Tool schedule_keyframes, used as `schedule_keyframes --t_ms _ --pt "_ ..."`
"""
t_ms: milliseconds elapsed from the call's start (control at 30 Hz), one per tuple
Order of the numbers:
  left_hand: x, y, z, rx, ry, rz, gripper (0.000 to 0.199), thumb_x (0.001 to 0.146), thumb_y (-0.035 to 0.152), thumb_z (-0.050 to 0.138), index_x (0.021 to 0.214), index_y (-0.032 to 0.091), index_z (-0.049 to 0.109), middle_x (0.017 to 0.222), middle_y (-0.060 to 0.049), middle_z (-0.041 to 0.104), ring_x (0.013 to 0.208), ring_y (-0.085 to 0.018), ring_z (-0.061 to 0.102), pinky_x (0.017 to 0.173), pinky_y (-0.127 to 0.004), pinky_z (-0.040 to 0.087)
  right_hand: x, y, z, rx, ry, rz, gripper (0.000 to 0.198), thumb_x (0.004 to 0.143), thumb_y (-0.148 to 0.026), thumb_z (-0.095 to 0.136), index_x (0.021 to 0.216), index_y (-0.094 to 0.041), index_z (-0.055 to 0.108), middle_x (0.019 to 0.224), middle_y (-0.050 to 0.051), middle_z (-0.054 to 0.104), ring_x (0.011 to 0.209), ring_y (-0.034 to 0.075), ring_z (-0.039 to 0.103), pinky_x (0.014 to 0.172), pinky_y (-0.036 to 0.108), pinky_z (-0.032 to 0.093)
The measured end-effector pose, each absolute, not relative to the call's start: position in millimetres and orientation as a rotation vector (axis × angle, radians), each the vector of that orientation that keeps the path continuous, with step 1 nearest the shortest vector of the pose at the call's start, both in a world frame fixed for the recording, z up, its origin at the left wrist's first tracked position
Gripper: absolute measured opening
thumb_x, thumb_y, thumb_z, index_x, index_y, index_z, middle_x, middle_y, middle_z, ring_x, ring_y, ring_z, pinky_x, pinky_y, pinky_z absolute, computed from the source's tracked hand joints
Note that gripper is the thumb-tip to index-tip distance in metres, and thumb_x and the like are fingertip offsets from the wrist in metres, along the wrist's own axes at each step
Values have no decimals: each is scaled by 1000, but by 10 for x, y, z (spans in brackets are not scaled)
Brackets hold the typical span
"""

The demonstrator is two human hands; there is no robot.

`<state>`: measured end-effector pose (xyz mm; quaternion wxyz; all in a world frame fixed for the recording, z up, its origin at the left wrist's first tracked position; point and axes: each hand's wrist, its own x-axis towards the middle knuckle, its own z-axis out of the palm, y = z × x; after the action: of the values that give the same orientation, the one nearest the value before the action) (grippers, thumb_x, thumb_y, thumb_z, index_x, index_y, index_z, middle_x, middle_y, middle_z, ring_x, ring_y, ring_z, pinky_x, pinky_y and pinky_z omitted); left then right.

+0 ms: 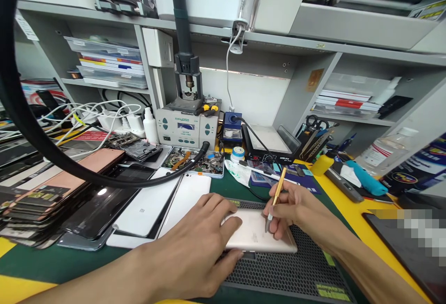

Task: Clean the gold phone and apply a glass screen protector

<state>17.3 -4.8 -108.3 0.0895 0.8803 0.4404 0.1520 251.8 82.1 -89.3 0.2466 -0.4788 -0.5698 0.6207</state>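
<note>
A pale gold phone or tablet [249, 229] lies back side up on a black honeycomb-mesh pad [278, 274]. My left hand [198, 241] is closed around its left end, thumb at the near edge and fingers over the back. In my right hand [291, 209] a craft knife [278, 192] with a gold handle is gripped like a pen. Its silver tip points down over the back of the device; whether it touches the surface I cannot tell.
Left are stacked phone panels [80, 178] and white tablets [149, 202]. A hot-air station [188, 127] stands behind a tray of circuit boards [174, 158]. The station's black hose [114, 181] loops across the left. Tweezers [310, 144] and a bottle [390, 148] stand right.
</note>
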Motion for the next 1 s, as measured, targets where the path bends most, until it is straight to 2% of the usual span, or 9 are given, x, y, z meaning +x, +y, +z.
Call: schedule_keyframes --t_ms 1000 --pt "174 -38 -1088 2632 1312 447 20 100 32 54 114 19 59 129 -12 55 117 -33 48 103 -55 44 2528 815 -917 -1269 -1574 1677 38 73 -19 69 98 -24 41 77 -2 71 55 17 69 49 29 57"
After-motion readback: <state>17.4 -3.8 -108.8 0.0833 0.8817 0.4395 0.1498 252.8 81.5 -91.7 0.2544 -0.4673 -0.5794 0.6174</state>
